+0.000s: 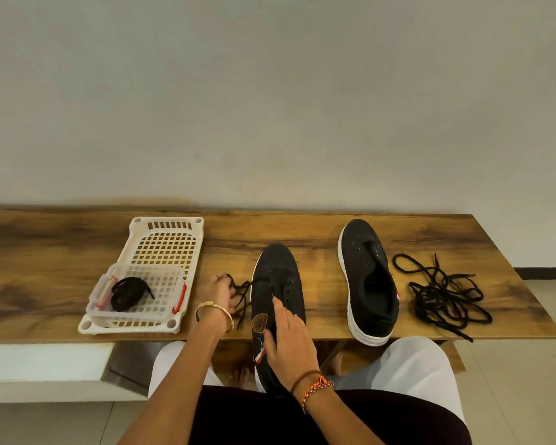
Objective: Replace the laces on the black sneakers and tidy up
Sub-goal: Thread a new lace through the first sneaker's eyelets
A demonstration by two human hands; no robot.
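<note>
The person sits at the wooden table (61,252) with one black sneaker (278,284) drawn in close, toe pointing away, its heel past the near edge and toward the lap; that seems to put the eyelets right under the eyes. The right hand (289,342) lies on the tongue and collar, its fingers (278,305) stretched forward and relaxed, pressing the shoe down rather than clasping it; I take it as a brace so the shoe does not slide. The left hand (219,292), just beside the shoe's left side, has its fingers curled round the loose strands of a black lace (243,292) that runs across into the eyelets; whether this lace is coming out or going in I cannot tell.

The second sneaker (366,277) stands apart to the right, its eyelets bare, so it waits its turn. Beside it lies a tangled heap of black laces (446,293) on the bare wood, within reach of the right hand. To the left a white slotted tray (166,232) carries a small clear box (135,297) with red clips, and a coiled flat black lace (127,292) rests in the box; probably that is the sorting spot for tidying later.
</note>
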